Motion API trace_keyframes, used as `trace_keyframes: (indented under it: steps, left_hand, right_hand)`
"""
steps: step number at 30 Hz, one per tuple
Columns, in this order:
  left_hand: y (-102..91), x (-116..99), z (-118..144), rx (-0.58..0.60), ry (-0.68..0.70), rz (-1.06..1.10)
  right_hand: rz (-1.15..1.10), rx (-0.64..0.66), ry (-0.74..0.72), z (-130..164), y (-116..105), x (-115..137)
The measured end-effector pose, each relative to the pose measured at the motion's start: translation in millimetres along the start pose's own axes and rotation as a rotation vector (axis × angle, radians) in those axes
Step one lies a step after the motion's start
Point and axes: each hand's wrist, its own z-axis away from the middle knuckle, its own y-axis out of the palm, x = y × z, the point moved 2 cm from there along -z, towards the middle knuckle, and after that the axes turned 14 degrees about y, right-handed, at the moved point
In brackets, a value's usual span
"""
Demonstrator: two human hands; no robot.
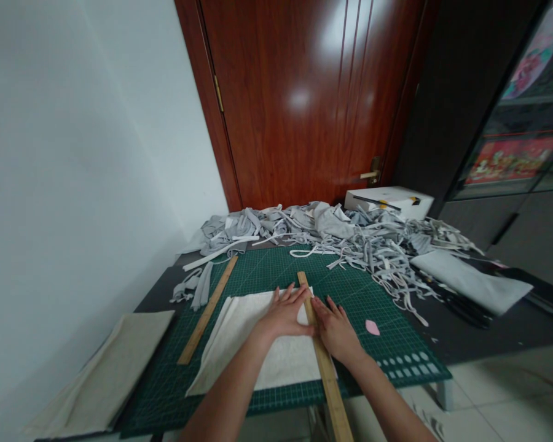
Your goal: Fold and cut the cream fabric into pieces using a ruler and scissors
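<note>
A folded piece of cream cloth point(249, 319) lies on the green cutting mat point(276, 261), with a wooden ruler point(329, 387) along its right side. My left hand point(286, 314) rests flat on the cloth, fingers spread, with fingertips and thumb reaching the ruler. Just right of the ruler, my right hand point(337, 331) lies with its fingers stretched forward against the ruler's edge. Nothing shows in either hand. The ruler hides most of the cloth's right edge, and its near end sticks out past the mat towards me.
A second wooden ruler point(209, 310) lies left of the cloth. More folded cloth point(129, 350) sits at the left edge. Grey fabric scraps point(336, 224) heap along the back, before a white box point(415, 202). A pink piece point(372, 327) is on the mat, right of my hands.
</note>
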Motion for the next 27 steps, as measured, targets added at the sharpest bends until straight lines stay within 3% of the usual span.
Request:
trace_keyframes:
  steps: [16, 27]
  left_hand:
    - [-8.5, 13, 24, 0.049, -0.048, -0.006]
    - [-20.9, 38, 67, 0.098, -0.095, -0.041]
  right_hand:
    - [0.069, -0.042, 0.004, 2, 3, -3]
    - [0.086, -0.089, -0.003, -1, 13, -8]
